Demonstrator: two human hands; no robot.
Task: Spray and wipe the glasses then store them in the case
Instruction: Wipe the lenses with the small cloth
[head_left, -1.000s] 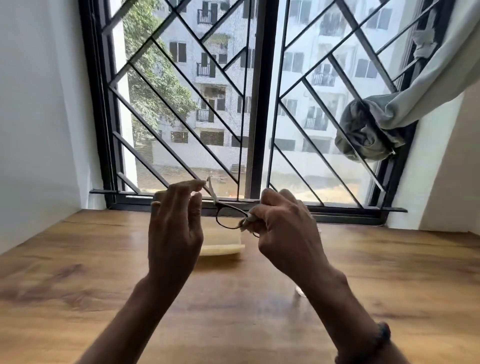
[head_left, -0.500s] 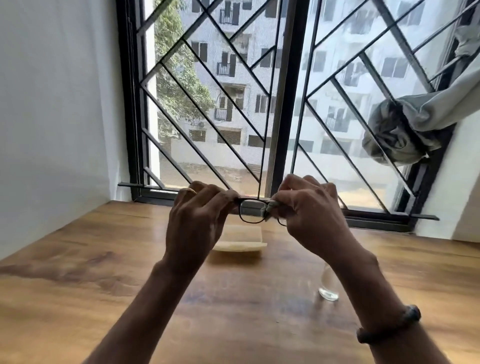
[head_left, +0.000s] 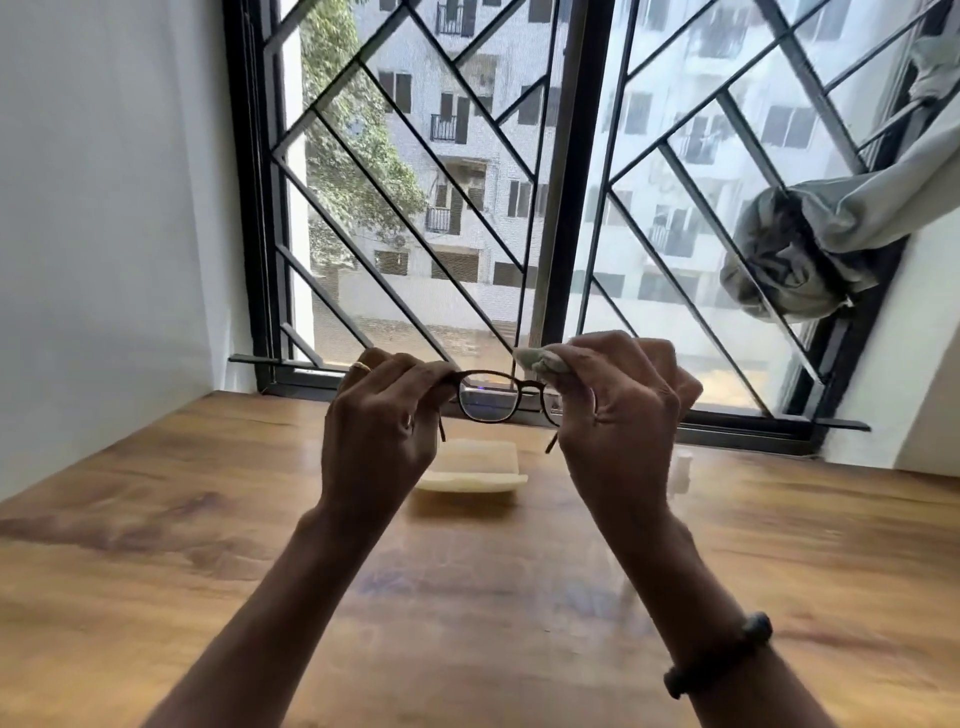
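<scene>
Glasses (head_left: 488, 396) with a thin dark frame are held level in the air above the wooden surface (head_left: 208, 545), in front of the window (head_left: 576, 208). One lens shows clearly between the two hands, and both temple arms hang down towards the person.

The left hand (head_left: 382, 415) pinches the left end of the frame, its fingers (head_left: 415, 374) curled and pressed together on the rim beside the visible lens. A ring (head_left: 360, 367) shows on one finger. The right hand (head_left: 618, 410) grips a bunched pale cloth (head_left: 540, 359), its curled fingers (head_left: 613, 353) closed round it. The cloth covers the other lens, so that lens is hidden.

Below the glasses, an open pale yellow case (head_left: 470, 470) lies on the surface. To its right stands a small clear spray bottle (head_left: 680, 470), blurred. A dark bracelet (head_left: 717, 657) circles the right wrist. A knotted grey curtain (head_left: 800, 260) hangs at the window's right side.
</scene>
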